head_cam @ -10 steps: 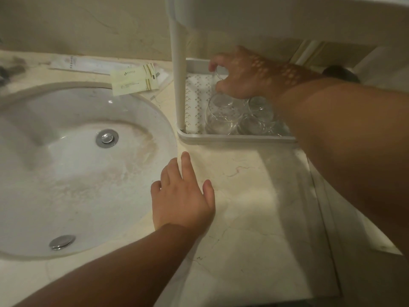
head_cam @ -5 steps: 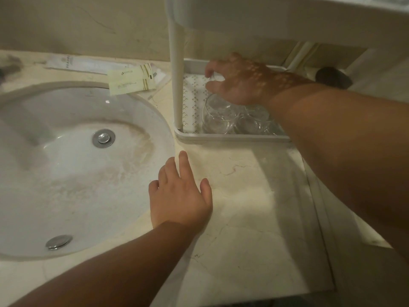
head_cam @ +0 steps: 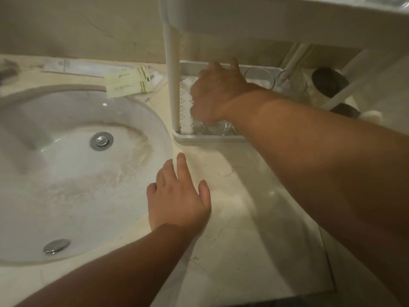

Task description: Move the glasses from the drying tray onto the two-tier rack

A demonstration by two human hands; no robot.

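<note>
Head camera, what do you see?

— A right hand (head_cam: 218, 91) reaching into the low shelf of a white rack (head_cam: 208, 138). The hand is palm down, with its fingers bent down over something.

— Is it holding a glass?

— I cannot tell. A glass (head_cam: 215, 127) peeks out just under the hand, at the near edge of the shelf. The hand hides most of it, so I can't see if the fingers wrap around it.

— Are there more glasses?

— Yes. One more glass (head_cam: 260, 78) stands at the far side of the same shelf, just right of the hand. It is upright and clear.

— Where is the left hand (head_cam: 178, 198)?

— It rests flat on the counter (head_cam: 243, 229), near us, with its fingers straight and spread a little. It holds nothing. It sits right beside the sink (head_cam: 73, 165), at the sink's right edge.

— What else is there?

— A drain (head_cam: 101, 141) in the middle of the sink. A pale packet (head_cam: 129, 84) lies on the counter behind the sink, left of the rack's leg (head_cam: 172, 80). A dark round thing (head_cam: 329, 84) sits far right, past the rack. The rack's top shelf (head_cam: 287, 21) hangs over it all.
</note>
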